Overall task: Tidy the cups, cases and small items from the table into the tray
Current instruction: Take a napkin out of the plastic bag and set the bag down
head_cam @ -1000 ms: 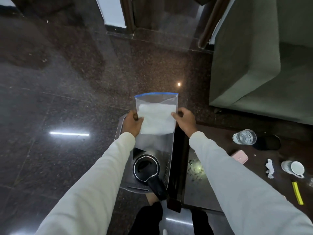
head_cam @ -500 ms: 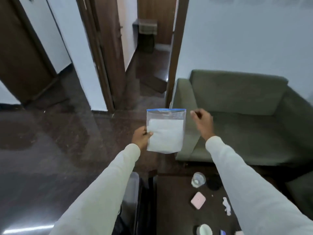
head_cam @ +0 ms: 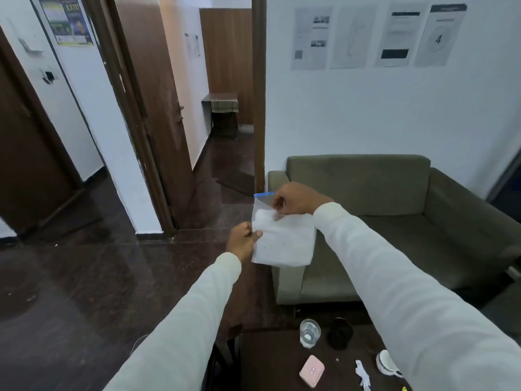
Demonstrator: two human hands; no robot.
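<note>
Bag: a clear zip bag (head_cam: 283, 241) with a blue strip, held up in front of the sofa (head_cam: 394, 221).
Left hand (head_cam: 242, 244): pinching the bag's left edge.
Right hand (head_cam: 296, 201): pinching near its top.
Table (head_cam: 270, 362): glass (head_cam: 309, 333), pink case (head_cam: 311, 371), white cup (head_cam: 386, 362), all apart.

You get a soft, even indoor light, brightest on the white painted wall (head_cam: 366, 108); the source itself is out of view. The dark polished stone floor (head_cam: 84, 277) gives only faint sheen, no hard glare. Shadows are weak. Wide-angle bend bows the brown wooden door frame (head_cam: 258, 94) and stretches your pale long sleeves (head_cam: 408, 306) at the bottom edge. Slight overall softness; print on the wall-mounted paper notices (head_cam: 311, 38) is unreadable.
</note>
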